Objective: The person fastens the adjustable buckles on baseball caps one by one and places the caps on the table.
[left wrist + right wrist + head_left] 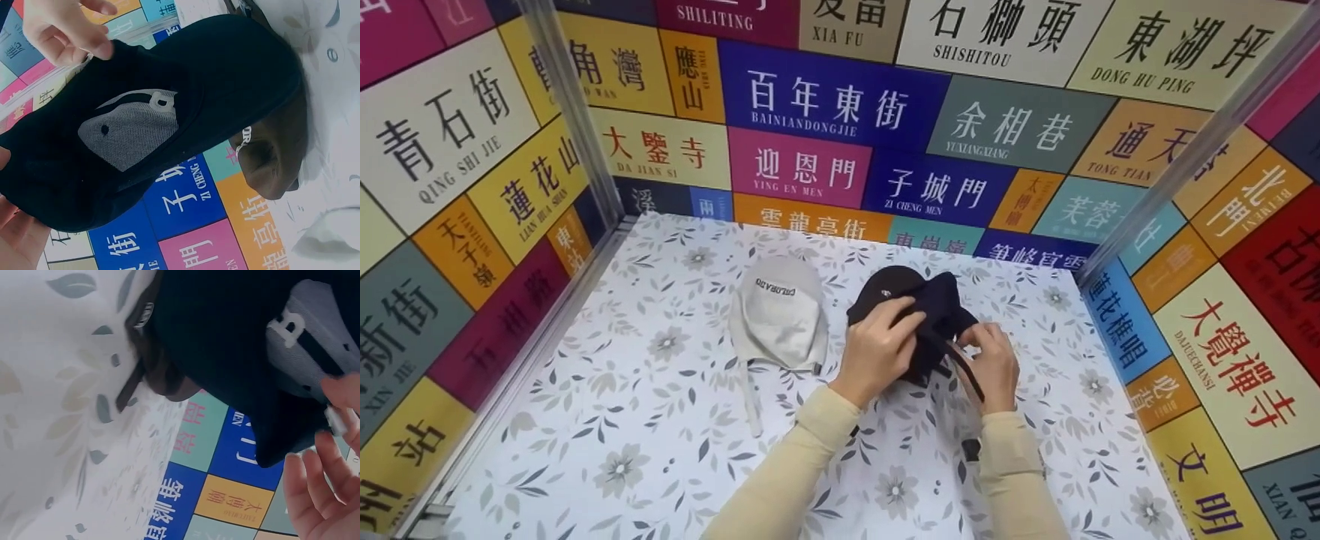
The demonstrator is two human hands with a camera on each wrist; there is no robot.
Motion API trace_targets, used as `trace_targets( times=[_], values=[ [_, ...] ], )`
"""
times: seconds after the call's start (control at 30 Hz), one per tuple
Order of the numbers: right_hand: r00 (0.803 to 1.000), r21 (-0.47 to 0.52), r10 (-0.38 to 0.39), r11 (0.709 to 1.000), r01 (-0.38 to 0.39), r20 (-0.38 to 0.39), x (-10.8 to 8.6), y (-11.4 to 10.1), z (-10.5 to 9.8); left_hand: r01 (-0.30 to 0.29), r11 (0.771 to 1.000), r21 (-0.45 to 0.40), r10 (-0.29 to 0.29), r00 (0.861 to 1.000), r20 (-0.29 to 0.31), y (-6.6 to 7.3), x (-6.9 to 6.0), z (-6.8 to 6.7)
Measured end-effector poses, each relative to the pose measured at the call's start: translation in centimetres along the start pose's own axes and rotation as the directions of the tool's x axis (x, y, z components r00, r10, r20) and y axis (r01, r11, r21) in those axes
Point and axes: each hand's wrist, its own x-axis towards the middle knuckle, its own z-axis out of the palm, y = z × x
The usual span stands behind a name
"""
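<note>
Both hands hold a navy cap (pixel 937 300) over the table. A grey patch (pixel 132 132) with a white letter shows on its front in both wrist views. My left hand (pixel 881 345) grips one side of its crown, thumb and fingers on either side of the cloth in the left wrist view. On the other side my right hand (pixel 996 367) pinches the cap's edge, with a small white piece (pixel 337 421) between thumb and fingers. A dark brown cap (pixel 881 285) lies behind and beneath, partly hidden by the navy cap and left hand.
A pale cap (pixel 780 307) lettered COLORADO lies to the left, its strap (pixel 752 405) stretched toward me. Underneath is a white flowered table cover (pixel 622 469). Walls of coloured name panels (pixel 832 97) and metal posts (pixel 577 112) enclose the back and sides.
</note>
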Motion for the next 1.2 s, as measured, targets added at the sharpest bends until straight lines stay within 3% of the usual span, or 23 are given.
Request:
trace_targets(
  times=[0.2, 0.47, 0.57, 0.63, 0.73, 0.87, 0.97, 1.07, 1.2],
  values=[
    [1.0, 0.061, 0.019, 0.998, -0.02, 0.015, 0.5, -0.7, -0.8, -0.029, 0.998, 0.052, 0.028, 1.0, 0.002, -0.6, 0.4, 0.1],
    [0.996, 0.161, 0.055, 0.986, -0.044, -0.069, 1.3, -2.2, -2.1, -0.003, 0.996, 0.09, -0.003, 0.997, 0.072, -1.0, 0.7, 0.3],
    [0.995, 0.192, 0.051, 0.981, -0.035, -0.081, 1.5, -2.8, -2.4, -0.019, 0.994, 0.11, 0.01, 0.996, 0.087, -1.0, 0.8, 0.3],
    [0.995, 0.219, 0.056, 0.975, -0.037, -0.08, 1.5, -3.2, -2.5, -0.053, 0.993, 0.109, 0.043, 0.995, 0.093, -0.9, 1.0, 0.3],
    [0.994, 0.258, 0.091, 0.964, -0.071, -0.068, 1.5, -3.5, -2.7, -0.154, 0.985, 0.074, 0.147, 0.985, 0.085, -0.5, 1.2, 0.3],
    [0.988, 0.293, 0.142, 0.949, -0.119, -0.06, 1.3, -3.9, -3.1, -0.309, 0.95, 0.04, 0.306, 0.95, 0.068, 0.3, 1.4, 0.4],
    [0.987, 0.313, 0.148, 0.942, -0.121, -0.065, 1.3, -4.1, -3.4, -0.359, 0.933, 0.019, 0.356, 0.93, 0.089, 1.0, 1.4, 0.5],
    [0.987, 0.343, 0.148, 0.932, -0.116, -0.067, 1.3, -4.2, -3.6, -0.36, 0.933, -0.002, 0.356, 0.923, 0.146, 1.3, 1.3, 0.6],
    [0.984, 0.369, 0.167, 0.919, -0.135, -0.057, 1.4, -4.6, -3.8, -0.281, 0.96, -0.015, 0.277, 0.934, 0.225, 1.5, 1.2, 0.6]
  ],
)
